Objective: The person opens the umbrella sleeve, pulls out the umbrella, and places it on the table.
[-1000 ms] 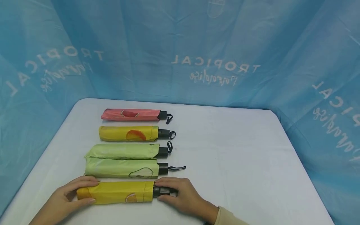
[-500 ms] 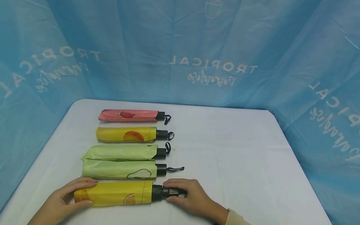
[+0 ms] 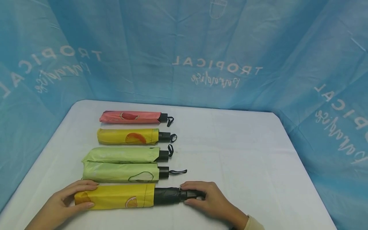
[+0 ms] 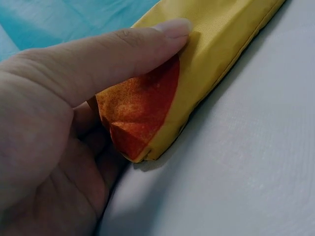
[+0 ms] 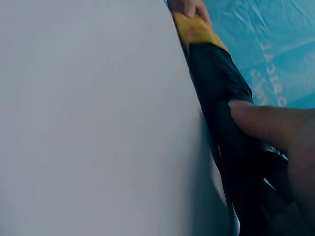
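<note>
At seven o'clock on the white cloth-covered bench (image 3: 244, 159), the left hand (image 3: 64, 201) pinches a yellow fruit-printed fabric sleeve (image 3: 110, 196); the right hand's (image 3: 210, 198) fingers pinch the partly bared black folded umbrella (image 3: 167, 195). Unsheathing seems in hand; next probably calls for pulling straight toward three o'clock.

On the table (image 3: 244, 166), four umbrellas (image 3: 123, 155) lie behind the nearest umbrella (image 3: 162, 195).

Left hand (image 3: 58, 203) and right hand (image 3: 212, 199) well apart, both gripping, thumbs (image 4: 123, 54) opposing fingers (image 3: 83, 186).
</note>
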Motion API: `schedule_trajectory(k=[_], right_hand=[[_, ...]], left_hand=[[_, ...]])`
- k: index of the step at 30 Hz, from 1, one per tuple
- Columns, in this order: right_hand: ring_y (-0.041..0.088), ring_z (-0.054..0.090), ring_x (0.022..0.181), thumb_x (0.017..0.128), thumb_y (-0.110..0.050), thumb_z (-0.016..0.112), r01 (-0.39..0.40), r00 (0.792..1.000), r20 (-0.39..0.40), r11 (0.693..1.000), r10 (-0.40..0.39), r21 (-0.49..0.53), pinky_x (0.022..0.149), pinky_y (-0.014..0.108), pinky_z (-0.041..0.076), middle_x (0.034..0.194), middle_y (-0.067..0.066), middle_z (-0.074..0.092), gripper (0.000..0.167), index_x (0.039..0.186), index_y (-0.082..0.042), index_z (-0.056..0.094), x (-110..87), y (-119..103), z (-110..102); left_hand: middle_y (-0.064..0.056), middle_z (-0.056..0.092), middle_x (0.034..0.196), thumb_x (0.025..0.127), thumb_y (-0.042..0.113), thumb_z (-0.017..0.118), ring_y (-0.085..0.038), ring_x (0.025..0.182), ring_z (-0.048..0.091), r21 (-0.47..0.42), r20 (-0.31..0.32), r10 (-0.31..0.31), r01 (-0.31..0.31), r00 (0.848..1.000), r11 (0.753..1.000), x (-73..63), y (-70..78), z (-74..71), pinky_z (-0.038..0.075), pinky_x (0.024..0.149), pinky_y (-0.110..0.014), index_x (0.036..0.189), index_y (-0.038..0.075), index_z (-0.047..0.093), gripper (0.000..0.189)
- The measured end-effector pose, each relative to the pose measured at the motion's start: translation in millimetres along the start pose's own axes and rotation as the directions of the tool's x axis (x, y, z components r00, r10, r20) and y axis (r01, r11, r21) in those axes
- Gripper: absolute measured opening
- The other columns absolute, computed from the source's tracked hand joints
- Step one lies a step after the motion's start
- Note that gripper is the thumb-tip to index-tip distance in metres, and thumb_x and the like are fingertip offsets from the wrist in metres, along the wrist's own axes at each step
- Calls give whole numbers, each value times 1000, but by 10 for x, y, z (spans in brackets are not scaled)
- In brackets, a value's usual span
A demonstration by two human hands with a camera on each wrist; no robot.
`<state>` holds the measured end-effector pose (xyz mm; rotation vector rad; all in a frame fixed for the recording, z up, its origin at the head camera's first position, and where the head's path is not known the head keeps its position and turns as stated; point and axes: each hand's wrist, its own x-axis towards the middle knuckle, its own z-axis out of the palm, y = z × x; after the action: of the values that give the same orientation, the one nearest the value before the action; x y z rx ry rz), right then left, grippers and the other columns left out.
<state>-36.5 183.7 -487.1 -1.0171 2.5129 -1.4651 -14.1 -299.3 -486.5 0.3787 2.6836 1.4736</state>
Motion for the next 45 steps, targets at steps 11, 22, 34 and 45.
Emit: schedule_trajectory(k=[11, 22, 34, 45], right_hand=[[16, 65, 121, 89, -25, 82, -55, 998, -6, 998, 55, -21, 104, 33, 52, 130, -8, 68, 44, 131, -24, 70, -272, 85, -257], [18, 66, 119, 84, -18, 86, -41, 998, -59, 997, 37, -72, 104, 25, 50, 127, -3, 70, 47, 129, -19, 71, -443, 160, -431], [18, 66, 120, 83, -16, 86, -79, 994, -80, 993, 72, -83, 105, 21, 47, 128, -3, 70, 47, 128, -18, 72, -568, 156, -574], [15, 63, 124, 89, -27, 80, -182, 983, -45, 977, 178, -109, 105, 22, 48, 132, -7, 68, 45, 132, -23, 69, -790, 164, -875]], left_hand=[[0, 66, 130, 85, 14, 84, 17, 126, 39, 31, -3, -45, 45, 999, 999, -14, -17, -1, 35, 94, 2, 127, 15, 69, 45], [4, 65, 132, 85, 15, 84, 17, 124, 41, 45, 10, -56, 55, 998, 997, -1, 5, -35, 37, 93, 1, 129, 15, 70, 46], [-3, 66, 129, 90, 29, 81, 16, 118, 45, 70, 21, -139, 138, 990, 988, 16, 55, -38, 41, 89, -1, 123, 22, 72, 35], [-5, 66, 128, 89, 17, 81, 15, 120, 46, 45, 10, -79, 78, 997, 996, -8, 6, -51, 45, 91, -3, 124, 17, 71, 36]])
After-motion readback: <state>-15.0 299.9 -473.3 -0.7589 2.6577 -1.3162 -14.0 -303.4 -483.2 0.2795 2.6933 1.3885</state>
